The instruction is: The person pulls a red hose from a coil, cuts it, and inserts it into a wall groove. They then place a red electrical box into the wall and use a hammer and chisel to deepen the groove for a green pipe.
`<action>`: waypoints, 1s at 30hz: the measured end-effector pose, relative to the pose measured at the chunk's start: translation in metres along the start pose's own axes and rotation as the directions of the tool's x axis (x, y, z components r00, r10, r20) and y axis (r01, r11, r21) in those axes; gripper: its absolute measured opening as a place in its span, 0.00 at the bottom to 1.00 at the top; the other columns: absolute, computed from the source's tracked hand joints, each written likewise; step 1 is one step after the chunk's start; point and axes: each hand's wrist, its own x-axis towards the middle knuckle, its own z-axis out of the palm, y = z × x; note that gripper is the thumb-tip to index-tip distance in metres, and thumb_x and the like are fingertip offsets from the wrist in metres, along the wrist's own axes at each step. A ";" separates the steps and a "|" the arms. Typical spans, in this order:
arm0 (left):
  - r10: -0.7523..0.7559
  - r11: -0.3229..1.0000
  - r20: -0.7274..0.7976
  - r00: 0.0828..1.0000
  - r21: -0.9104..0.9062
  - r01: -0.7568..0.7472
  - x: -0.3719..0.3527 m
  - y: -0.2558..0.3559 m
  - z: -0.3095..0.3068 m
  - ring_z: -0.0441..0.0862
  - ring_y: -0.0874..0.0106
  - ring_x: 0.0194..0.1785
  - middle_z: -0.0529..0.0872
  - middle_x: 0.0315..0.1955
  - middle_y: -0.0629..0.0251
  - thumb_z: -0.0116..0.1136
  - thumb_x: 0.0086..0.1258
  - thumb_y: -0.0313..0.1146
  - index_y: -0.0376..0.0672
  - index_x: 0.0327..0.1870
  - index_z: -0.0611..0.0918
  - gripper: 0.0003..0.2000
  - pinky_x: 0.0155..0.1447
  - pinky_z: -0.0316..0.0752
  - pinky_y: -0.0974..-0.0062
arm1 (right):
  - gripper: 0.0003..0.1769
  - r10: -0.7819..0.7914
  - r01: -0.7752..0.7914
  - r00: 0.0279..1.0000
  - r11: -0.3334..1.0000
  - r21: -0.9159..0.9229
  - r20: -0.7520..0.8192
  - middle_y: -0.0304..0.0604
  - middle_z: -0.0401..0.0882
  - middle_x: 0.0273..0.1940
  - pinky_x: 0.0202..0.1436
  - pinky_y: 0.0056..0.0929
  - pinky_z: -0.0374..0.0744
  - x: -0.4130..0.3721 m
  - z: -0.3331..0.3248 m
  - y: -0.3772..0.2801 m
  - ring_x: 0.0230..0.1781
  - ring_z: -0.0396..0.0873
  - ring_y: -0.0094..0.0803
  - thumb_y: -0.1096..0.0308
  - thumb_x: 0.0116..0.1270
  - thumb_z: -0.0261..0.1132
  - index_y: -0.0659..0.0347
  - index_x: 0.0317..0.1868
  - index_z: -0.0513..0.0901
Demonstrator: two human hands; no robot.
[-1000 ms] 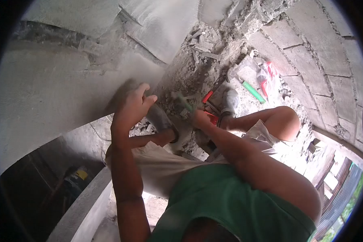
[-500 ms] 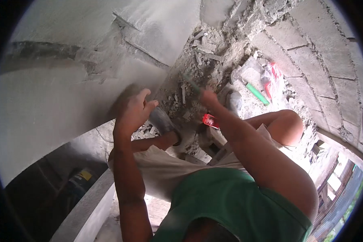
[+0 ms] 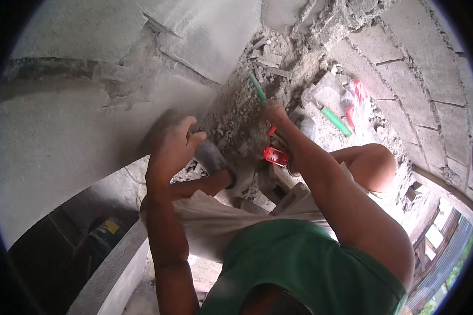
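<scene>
My right hand [image 3: 274,111] is closed round a green-handled tool [image 3: 257,88], which points up and to the left over the rubble. Its far end is hard to make out. My left hand [image 3: 177,144] is raised beside the grey wall [image 3: 89,142], thumb and fingers apart, with nothing seen in it. Below my right hand lies a red object [image 3: 276,156] with an open frame, and a small red piece [image 3: 271,130] shows just above it.
Broken rubble [image 3: 270,58] fills the corner. A second green handle [image 3: 336,122] lies right of my right forearm, near a clear plastic bag with red things [image 3: 356,100]. A block wall [image 3: 431,73] rises at the right. Between my legs are block pieces [image 3: 289,197].
My right hand has moved slightly up, and the green tool now shows more clearly, swung upward. More of the red object is uncovered. My left hand has barely moved.
</scene>
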 end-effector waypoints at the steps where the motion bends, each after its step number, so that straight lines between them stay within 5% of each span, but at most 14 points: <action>1: -0.004 1.000 -0.001 1.000 0.003 0.004 0.000 0.002 0.000 0.85 0.57 0.43 0.86 0.40 0.48 0.65 0.68 0.42 0.36 0.60 0.78 0.24 0.50 0.77 0.63 | 0.12 0.344 -0.365 0.930 0.826 0.429 0.127 0.40 0.84 0.34 0.36 0.37 0.81 0.005 -0.006 -0.005 0.38 0.83 0.38 0.64 0.61 0.63 0.57 0.44 0.84; 4: -0.039 0.998 0.038 0.999 -0.044 0.040 0.003 0.006 -0.003 0.85 0.58 0.42 0.86 0.39 0.48 0.65 0.68 0.41 0.37 0.60 0.78 0.24 0.49 0.77 0.64 | 0.09 0.031 -0.030 0.999 0.993 -0.113 0.012 0.41 0.83 0.33 0.36 0.38 0.81 0.024 0.091 0.040 0.37 0.82 0.37 0.65 0.62 0.62 0.57 0.41 0.83; 5: -0.047 0.999 0.039 0.998 -0.014 0.048 0.004 0.005 -0.002 0.85 0.59 0.41 0.86 0.38 0.49 0.65 0.68 0.41 0.37 0.60 0.78 0.23 0.48 0.77 0.64 | 0.09 0.031 -0.029 0.999 0.994 -0.105 0.016 0.41 0.83 0.33 0.36 0.38 0.81 0.017 0.096 0.033 0.37 0.82 0.37 0.65 0.62 0.62 0.57 0.41 0.83; 7: -0.056 0.998 0.059 0.997 0.020 0.054 0.004 0.001 0.001 0.85 0.59 0.40 0.86 0.37 0.49 0.65 0.68 0.40 0.37 0.60 0.78 0.23 0.48 0.77 0.64 | 0.16 0.084 -0.078 0.990 0.995 -0.061 0.115 0.56 0.85 0.40 0.44 0.50 0.81 -0.035 0.097 -0.004 0.39 0.84 0.55 0.60 0.67 0.58 0.63 0.47 0.83; 9: -0.052 0.999 0.043 0.998 0.005 0.052 0.006 -0.003 0.002 0.85 0.60 0.40 0.86 0.36 0.50 0.65 0.69 0.40 0.37 0.60 0.78 0.23 0.48 0.77 0.65 | 0.15 0.127 -0.077 0.947 0.981 -0.176 0.295 0.53 0.86 0.39 0.44 0.51 0.81 -0.098 0.079 -0.062 0.39 0.84 0.55 0.61 0.66 0.60 0.65 0.42 0.84; 11: -0.016 1.000 0.041 0.999 -0.002 0.016 0.009 -0.002 0.002 0.85 0.60 0.40 0.86 0.36 0.50 0.64 0.69 0.40 0.37 0.61 0.78 0.23 0.48 0.77 0.65 | 0.09 -0.002 0.024 0.998 0.933 0.360 -0.060 0.46 0.83 0.33 0.36 0.42 0.81 -0.145 0.227 -0.001 0.38 0.84 0.41 0.64 0.63 0.63 0.58 0.40 0.85; 12: 0.011 1.000 0.045 0.999 -0.001 -0.010 0.009 -0.002 0.002 0.85 0.60 0.40 0.86 0.36 0.51 0.64 0.69 0.40 0.37 0.61 0.78 0.23 0.47 0.77 0.65 | 0.09 -0.006 0.029 0.998 0.934 0.357 -0.065 0.46 0.83 0.33 0.36 0.42 0.81 -0.141 0.224 -0.007 0.38 0.84 0.41 0.64 0.63 0.63 0.58 0.40 0.85; 14: -0.004 1.000 0.050 0.999 -0.025 0.005 0.005 0.005 0.000 0.84 0.60 0.40 0.86 0.36 0.51 0.64 0.69 0.40 0.37 0.61 0.77 0.23 0.48 0.77 0.65 | 0.16 -0.260 0.187 0.903 0.955 0.232 0.341 0.54 0.86 0.35 0.43 0.48 0.82 -0.145 0.178 -0.047 0.37 0.85 0.53 0.57 0.61 0.65 0.64 0.33 0.85; 17: -0.008 0.998 0.059 0.998 -0.054 0.011 0.002 -0.006 0.005 0.84 0.61 0.40 0.86 0.37 0.51 0.63 0.69 0.40 0.36 0.62 0.77 0.24 0.48 0.77 0.64 | 0.18 -0.203 0.428 0.684 0.889 -0.160 0.701 0.56 0.86 0.38 0.45 0.48 0.82 -0.107 -0.047 -0.114 0.40 0.85 0.55 0.55 0.60 0.66 0.64 0.35 0.86; 19: 0.003 0.999 0.057 0.998 -0.054 0.000 -0.001 -0.016 0.006 0.84 0.61 0.41 0.85 0.38 0.50 0.63 0.69 0.40 0.36 0.62 0.76 0.24 0.49 0.77 0.64 | 0.19 0.002 -0.031 0.951 0.995 0.090 0.310 0.56 0.87 0.40 0.45 0.48 0.82 -0.080 -0.033 -0.066 0.41 0.86 0.54 0.54 0.61 0.67 0.64 0.40 0.85; 21: -0.043 0.999 0.039 0.998 -0.017 0.044 -0.002 -0.017 0.003 0.83 0.61 0.41 0.85 0.39 0.49 0.63 0.69 0.41 0.36 0.62 0.76 0.25 0.49 0.76 0.64 | 0.20 0.021 -0.022 0.996 1.000 0.005 0.089 0.56 0.87 0.41 0.45 0.47 0.84 -0.077 -0.118 -0.093 0.41 0.87 0.52 0.55 0.61 0.67 0.62 0.45 0.84; 25: -0.016 1.000 0.008 1.000 -0.025 0.016 -0.003 0.001 0.000 0.84 0.50 0.47 0.87 0.41 0.47 0.61 0.69 0.43 0.38 0.58 0.79 0.22 0.53 0.76 0.57 | 0.18 0.124 -0.107 0.991 0.959 -0.263 0.049 0.54 0.87 0.41 0.45 0.45 0.85 -0.060 -0.120 -0.063 0.42 0.87 0.49 0.57 0.64 0.65 0.58 0.49 0.84; 27: 0.021 1.000 0.032 0.999 0.002 -0.021 -0.002 0.007 -0.003 0.84 0.51 0.45 0.86 0.39 0.48 0.62 0.69 0.42 0.38 0.58 0.79 0.22 0.52 0.76 0.57 | 0.13 0.220 -0.152 0.954 0.941 -0.303 0.205 0.51 0.87 0.39 0.46 0.45 0.85 -0.066 -0.090 -0.059 0.44 0.87 0.47 0.62 0.66 0.63 0.57 0.47 0.85; 30: 0.013 0.999 0.006 1.000 -0.034 -0.012 -0.001 0.000 0.002 0.84 0.52 0.44 0.86 0.36 0.49 0.62 0.69 0.42 0.38 0.57 0.79 0.21 0.50 0.76 0.57 | 0.12 0.005 0.119 0.920 0.949 -0.293 0.391 0.51 0.87 0.41 0.47 0.43 0.85 -0.101 -0.016 -0.083 0.44 0.87 0.47 0.65 0.63 0.65 0.58 0.45 0.85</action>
